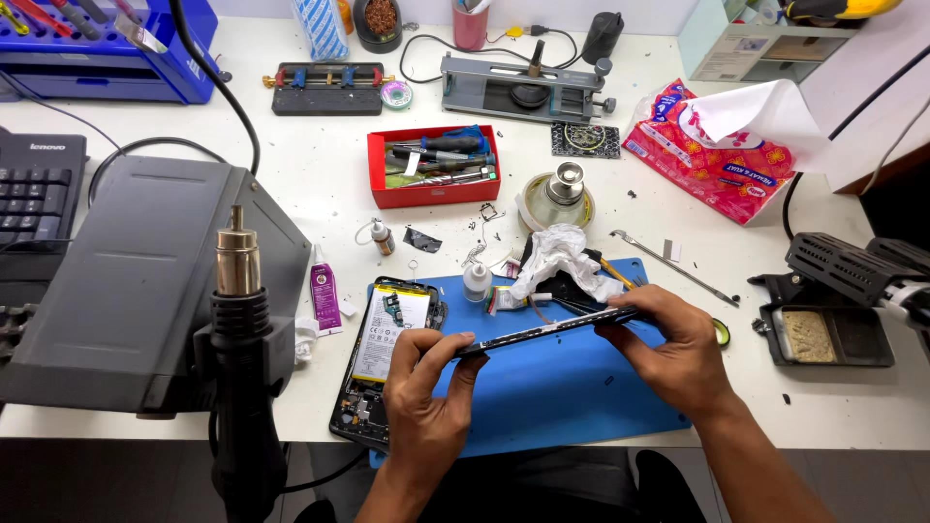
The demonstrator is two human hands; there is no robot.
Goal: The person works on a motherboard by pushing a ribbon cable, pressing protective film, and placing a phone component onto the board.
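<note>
While the left hand (426, 387) and right hand (678, 349) each pinch an end of a thin phone panel (547, 329), fingers closed on its edges and holding it edge-on above the blue mat (552, 397), the opened phone body (383, 358) lies beside it, battery up. White desk (320, 203), crowded: hot-air gun (237, 320), red tool tray (431, 165), crumpled tissue (562, 257), glue tube (324, 295), scattered debris

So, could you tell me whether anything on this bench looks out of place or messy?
Yes: small dark scraps lie scattered over the white table, a crumpled white tissue sits on the blue mat, and the opened phone hangs partly off that mat's left edge.
</note>
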